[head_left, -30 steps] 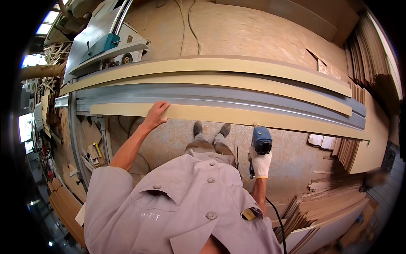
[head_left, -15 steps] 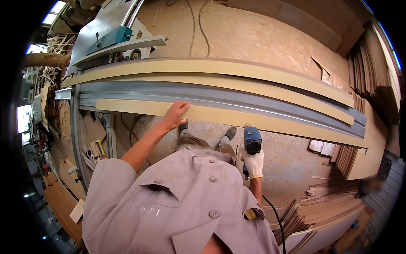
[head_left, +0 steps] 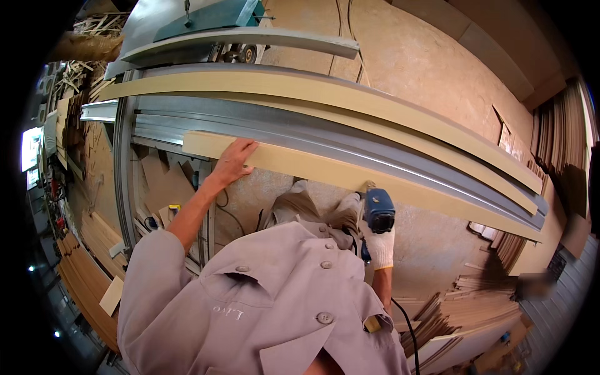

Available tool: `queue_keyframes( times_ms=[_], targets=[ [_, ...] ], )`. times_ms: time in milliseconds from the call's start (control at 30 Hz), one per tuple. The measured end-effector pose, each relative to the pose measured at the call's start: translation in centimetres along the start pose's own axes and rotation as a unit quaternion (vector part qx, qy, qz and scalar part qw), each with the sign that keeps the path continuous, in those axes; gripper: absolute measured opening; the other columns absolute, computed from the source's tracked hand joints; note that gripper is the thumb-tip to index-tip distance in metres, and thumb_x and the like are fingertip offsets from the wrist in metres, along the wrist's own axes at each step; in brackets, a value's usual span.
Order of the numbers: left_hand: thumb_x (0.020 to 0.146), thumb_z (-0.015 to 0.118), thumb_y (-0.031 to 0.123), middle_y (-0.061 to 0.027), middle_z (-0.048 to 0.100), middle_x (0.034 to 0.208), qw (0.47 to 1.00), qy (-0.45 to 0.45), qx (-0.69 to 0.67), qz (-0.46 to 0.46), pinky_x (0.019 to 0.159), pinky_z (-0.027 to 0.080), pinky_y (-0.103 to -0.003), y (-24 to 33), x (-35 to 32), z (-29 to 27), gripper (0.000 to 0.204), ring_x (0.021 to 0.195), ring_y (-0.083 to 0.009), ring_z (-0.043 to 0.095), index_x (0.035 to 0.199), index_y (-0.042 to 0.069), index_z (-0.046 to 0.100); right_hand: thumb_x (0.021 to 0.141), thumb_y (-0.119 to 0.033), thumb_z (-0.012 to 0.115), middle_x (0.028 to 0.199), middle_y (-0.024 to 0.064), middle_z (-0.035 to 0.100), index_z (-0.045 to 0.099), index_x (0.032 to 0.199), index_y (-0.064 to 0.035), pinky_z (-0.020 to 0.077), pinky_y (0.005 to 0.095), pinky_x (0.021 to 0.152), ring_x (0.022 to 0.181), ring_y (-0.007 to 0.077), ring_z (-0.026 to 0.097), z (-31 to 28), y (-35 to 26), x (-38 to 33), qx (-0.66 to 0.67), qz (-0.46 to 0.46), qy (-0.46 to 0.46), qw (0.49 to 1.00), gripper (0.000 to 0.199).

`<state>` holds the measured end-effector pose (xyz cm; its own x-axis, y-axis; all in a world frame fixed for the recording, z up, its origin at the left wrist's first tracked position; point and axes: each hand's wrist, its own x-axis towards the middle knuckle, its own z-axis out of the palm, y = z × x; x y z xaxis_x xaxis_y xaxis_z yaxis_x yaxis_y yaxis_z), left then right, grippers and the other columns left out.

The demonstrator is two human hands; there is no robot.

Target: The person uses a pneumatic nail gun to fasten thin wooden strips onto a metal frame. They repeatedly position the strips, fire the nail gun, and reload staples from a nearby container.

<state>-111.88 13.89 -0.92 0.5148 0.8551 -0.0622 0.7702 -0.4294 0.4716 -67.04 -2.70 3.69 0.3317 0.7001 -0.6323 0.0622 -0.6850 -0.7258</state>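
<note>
A long pale-yellow board lies along the near edge of the grey metal rail bench. My bare left hand grips it close to its left end, fingers over the top and thumb at the near edge. My right hand, in a white knit glove, is wrapped round a blue corded drill. The drill's nose meets the board's near edge, right of the middle of the view; the exact contact is hidden by the drill body. Two more pale-yellow strips, a far strip and a middle strip, run lengthwise behind it.
The metal rail bench spans the view. Beyond it stands a teal-and-grey machine. A black cord trails down from my right side. Stacks of thin wood strips lie at the lower right, more planks at the lower left.
My left hand has shifted left along the board, nearer its left end. The right hand still holds the drill against the board's near edge. The whole view has turned and shifted somewhat.
</note>
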Motion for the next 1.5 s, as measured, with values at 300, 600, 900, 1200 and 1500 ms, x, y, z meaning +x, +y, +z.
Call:
queue_keyframes(
  times_ms=[300, 600, 900, 1200, 1500],
  targets=[
    [0.063, 0.08, -0.001, -0.0182, 0.056, 0.134, 0.999, -0.045, 0.008, 0.014, 0.11, 0.046, -0.044, -0.7, -0.6, -1.0, 0.077, 0.126, -0.0377, 0.054, 0.135, -0.003, 0.054, 0.081, -0.016, 0.086, 0.083, 0.0051, 0.073, 0.069, 0.093, 0.0005, 0.0556, 0.0321, 0.074, 0.077, 0.014, 0.069, 9.9, -5.6, -2.5, -0.086, -0.005, -0.078, 0.993, 0.026],
    [0.062, 0.081, -0.002, -0.0166, 0.056, 0.132, 0.999, -0.047, 0.015, 0.008, 0.111, 0.045, -0.041, -0.4, -0.3, -0.7, 0.076, 0.125, -0.0355, 0.053, 0.134, -0.004, 0.054, 0.081, -0.018, 0.088, 0.088, 0.0071, 0.073, 0.068, 0.098, 0.0007, 0.0558, 0.0316, 0.075, 0.079, 0.0137, 0.068, 10.9, -6.1, -3.0, -0.093, -0.045, -0.037, 0.994, 0.033],
    [0.06, 0.081, -0.005, -0.0174, 0.056, 0.13, 0.999, -0.044, -0.029, -0.005, 0.111, 0.045, -0.043, -0.5, -0.1, -1.0, 0.075, 0.124, -0.0366, 0.054, 0.131, -0.003, 0.055, 0.081, -0.02, 0.087, 0.085, 0.0076, 0.073, 0.068, 0.095, 0.0009, 0.0557, 0.0323, 0.074, 0.076, 0.0137, 0.068, 10.8, -5.9, -2.8, -0.076, -0.02, -0.045, 0.996, 0.031],
    [0.063, 0.078, -0.006, -0.0185, 0.056, 0.131, 0.997, -0.049, -0.052, -0.018, 0.108, 0.046, -0.044, -0.4, 0.1, -1.2, 0.072, 0.123, -0.0383, 0.055, 0.131, -0.003, 0.057, 0.082, -0.018, 0.086, 0.085, 0.0078, 0.074, 0.069, 0.093, 0.001, 0.0554, 0.0322, 0.073, 0.076, 0.0139, 0.068, 10.8, -6.7, -2.9, -0.097, -0.042, -0.049, 0.993, 0.028],
    [0.065, 0.077, -0.005, -0.0179, 0.058, 0.132, 0.997, -0.049, -0.052, -0.033, 0.108, 0.047, -0.043, -0.4, 0.2, -1.2, 0.07, 0.123, -0.0376, 0.055, 0.132, -0.002, 0.059, 0.082, -0.017, 0.086, 0.084, 0.008, 0.074, 0.07, 0.091, 0.0012, 0.0557, 0.0323, 0.073, 0.075, 0.0139, 0.069, 10.8, -7.2, -2.8, -0.094, -0.037, -0.05, 0.994, 0.026]
  ],
)
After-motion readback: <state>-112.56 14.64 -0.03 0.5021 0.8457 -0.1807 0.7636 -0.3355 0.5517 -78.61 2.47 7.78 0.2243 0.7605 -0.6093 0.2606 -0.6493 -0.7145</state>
